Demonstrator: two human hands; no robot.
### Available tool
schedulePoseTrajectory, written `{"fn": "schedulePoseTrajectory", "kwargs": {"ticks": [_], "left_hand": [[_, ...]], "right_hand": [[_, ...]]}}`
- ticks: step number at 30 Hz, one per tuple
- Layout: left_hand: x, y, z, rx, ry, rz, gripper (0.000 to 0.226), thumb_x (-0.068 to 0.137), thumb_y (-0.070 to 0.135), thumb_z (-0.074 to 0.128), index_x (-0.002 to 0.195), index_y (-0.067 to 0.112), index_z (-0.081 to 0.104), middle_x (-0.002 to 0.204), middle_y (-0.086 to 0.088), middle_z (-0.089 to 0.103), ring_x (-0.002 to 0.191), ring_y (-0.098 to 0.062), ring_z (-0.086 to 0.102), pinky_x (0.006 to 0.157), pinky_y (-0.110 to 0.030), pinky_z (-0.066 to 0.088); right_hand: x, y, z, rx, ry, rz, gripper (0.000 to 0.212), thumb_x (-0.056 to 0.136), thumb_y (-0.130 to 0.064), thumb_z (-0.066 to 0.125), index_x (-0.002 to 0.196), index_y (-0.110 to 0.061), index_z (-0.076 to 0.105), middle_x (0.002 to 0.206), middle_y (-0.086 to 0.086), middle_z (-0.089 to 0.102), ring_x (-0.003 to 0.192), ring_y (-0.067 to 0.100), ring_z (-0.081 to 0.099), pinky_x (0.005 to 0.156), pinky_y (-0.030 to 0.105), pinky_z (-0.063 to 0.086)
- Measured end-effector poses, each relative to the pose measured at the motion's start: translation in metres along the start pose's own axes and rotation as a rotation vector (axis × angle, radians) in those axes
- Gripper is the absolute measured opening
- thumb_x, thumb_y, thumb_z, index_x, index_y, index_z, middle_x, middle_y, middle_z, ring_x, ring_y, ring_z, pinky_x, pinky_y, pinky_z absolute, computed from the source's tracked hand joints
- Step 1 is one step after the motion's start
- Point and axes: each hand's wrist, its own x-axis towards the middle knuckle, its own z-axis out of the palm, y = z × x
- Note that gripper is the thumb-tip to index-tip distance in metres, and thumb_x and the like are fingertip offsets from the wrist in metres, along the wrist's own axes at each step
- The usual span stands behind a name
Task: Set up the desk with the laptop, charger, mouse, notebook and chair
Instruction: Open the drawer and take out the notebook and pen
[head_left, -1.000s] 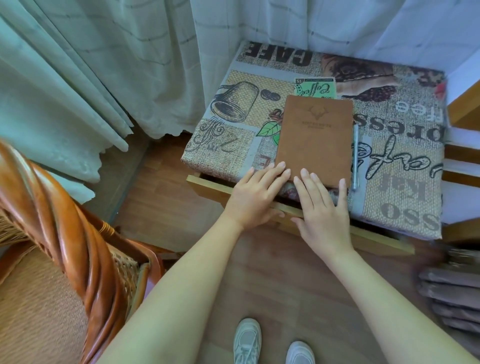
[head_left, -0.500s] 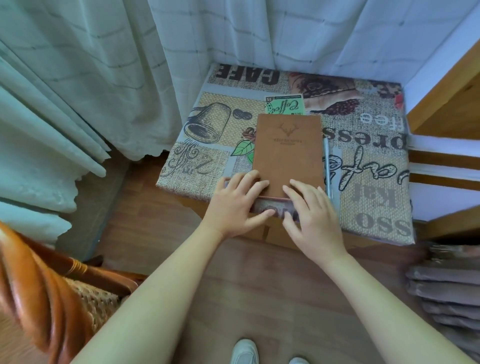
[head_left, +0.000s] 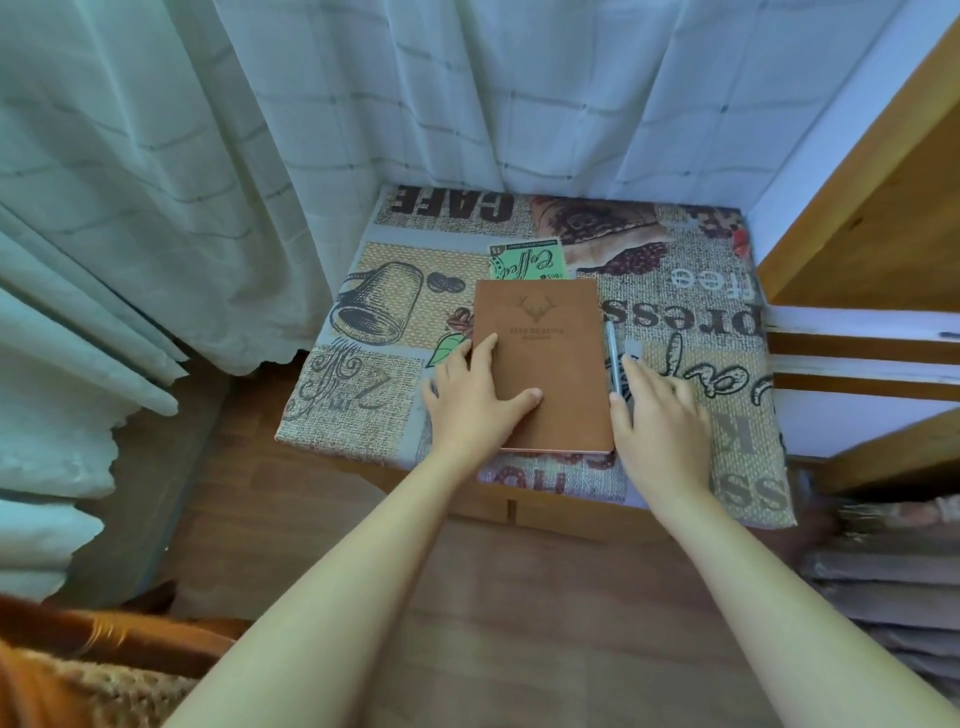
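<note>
Half a second ago both hands sat at the near edge of the notebook (head_left: 540, 364). Now the left hand (head_left: 475, 402) lies on the left side of the cover, with its thumb flat across it and its fingers along the left edge. The fingers look fairly straight, so it is pressing and not yet holding. The right hand (head_left: 660, 415) has slid off to the right of the book, and its fingers reach to the pen (head_left: 613, 358) that lies just beside the book. I cannot tell if it has the pen pinched yet. I think this means the book and pen are about to be picked up together.

The notebook lies flat on the table (head_left: 363, 415), which has a cloth with coffee pictures on it. No laptop, charger or mouse is in view, so most of the job looks not done.

Curtains (head_left: 260, 182) hang close behind and to the left of the table. A wooden frame (head_left: 883, 208) stands to the right. A bit of the chair (head_left: 104, 654) shows at the lower left, well apart from the table. Nothing lies on top of the book, so lifting it should be easy
</note>
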Motion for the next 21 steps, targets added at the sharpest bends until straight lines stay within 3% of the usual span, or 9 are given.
{"fn": "schedulePoseTrajectory", "kwargs": {"ticks": [3, 7, 10, 12, 15, 17, 21], "left_hand": [[0.012, 0.003, -0.007, -0.323, 0.015, -0.142, 0.083, 0.071, 0.041, 0.076, 0.141, 0.03, 0.033, 0.138, -0.001, 0.046, 0.129, -0.024, 0.039, 0.11, -0.049, 0.03], [0.023, 0.012, -0.018, -0.853, -0.026, -0.333, 0.086, 0.071, 0.006, 0.08, 0.143, 0.016, 0.034, 0.132, -0.003, 0.054, 0.114, -0.019, 0.057, 0.096, -0.041, 0.049], [0.025, 0.018, -0.022, -0.965, -0.095, -0.299, 0.069, 0.074, 0.002, 0.077, 0.135, 0.017, 0.049, 0.125, -0.003, 0.061, 0.102, -0.021, 0.065, 0.084, -0.042, 0.057], [0.023, 0.019, -0.024, -0.987, -0.156, -0.272, 0.065, 0.078, 0.004, 0.074, 0.135, 0.022, 0.047, 0.119, -0.001, 0.063, 0.097, -0.021, 0.067, 0.079, -0.041, 0.059], [0.022, 0.017, -0.03, -1.07, -0.237, -0.257, 0.061, 0.083, 0.0, 0.067, 0.135, 0.026, 0.046, 0.113, 0.005, 0.066, 0.093, -0.02, 0.07, 0.068, -0.034, 0.06], [0.022, 0.016, -0.036, -1.082, -0.276, -0.259, 0.06, 0.083, 0.0, 0.065, 0.133, 0.029, 0.049, 0.12, 0.003, 0.064, 0.093, -0.02, 0.07, 0.064, -0.034, 0.059], [0.018, 0.013, -0.042, -1.138, -0.321, -0.249, 0.06, 0.081, -0.002, 0.067, 0.128, 0.031, 0.052, 0.128, -0.003, 0.061, 0.098, -0.024, 0.068, 0.083, -0.055, 0.056]], "right_hand": [[0.008, -0.004, -0.002, 0.028, 0.031, 0.0, 0.047, 0.091, -0.023, 0.055, 0.137, -0.014, 0.047, 0.127, 0.004, 0.063, 0.105, 0.03, 0.053, 0.077, 0.04, 0.047], [0.013, -0.01, -0.007, 0.065, 0.044, 0.003, 0.045, 0.087, -0.012, 0.062, 0.131, -0.009, 0.053, 0.095, 0.011, 0.071, 0.086, 0.033, 0.057, 0.06, 0.033, 0.041], [0.021, -0.011, -0.013, 0.052, 0.0, 0.053, 0.051, 0.088, -0.006, 0.059, 0.137, -0.012, 0.046, 0.074, 0.017, 0.063, 0.064, 0.026, 0.05, 0.052, 0.029, 0.035], [0.028, -0.011, -0.014, 0.021, -0.041, 0.053, 0.057, 0.088, 0.001, 0.052, 0.142, -0.01, 0.037, 0.068, 0.014, 0.059, 0.058, 0.026, 0.05, 0.049, 0.03, 0.036], [0.034, -0.009, -0.017, 0.036, -0.045, 0.038, 0.059, 0.085, 0.005, 0.049, 0.142, -0.007, 0.036, 0.07, 0.013, 0.062, 0.057, 0.028, 0.055, 0.048, 0.032, 0.044], [0.037, -0.007, -0.018, 0.132, -0.022, 0.075, 0.056, 0.085, 0.003, 0.053, 0.139, -0.008, 0.042, 0.084, 0.015, 0.069, 0.067, 0.031, 0.062, 0.058, 0.037, 0.053], [0.035, -0.004, -0.023, 0.379, 0.022, 0.227, 0.051, 0.082, -0.003, 0.061, 0.132, -0.012, 0.052, 0.094, 0.007, 0.071, 0.077, 0.023, 0.062, 0.067, 0.029, 0.048]]}}
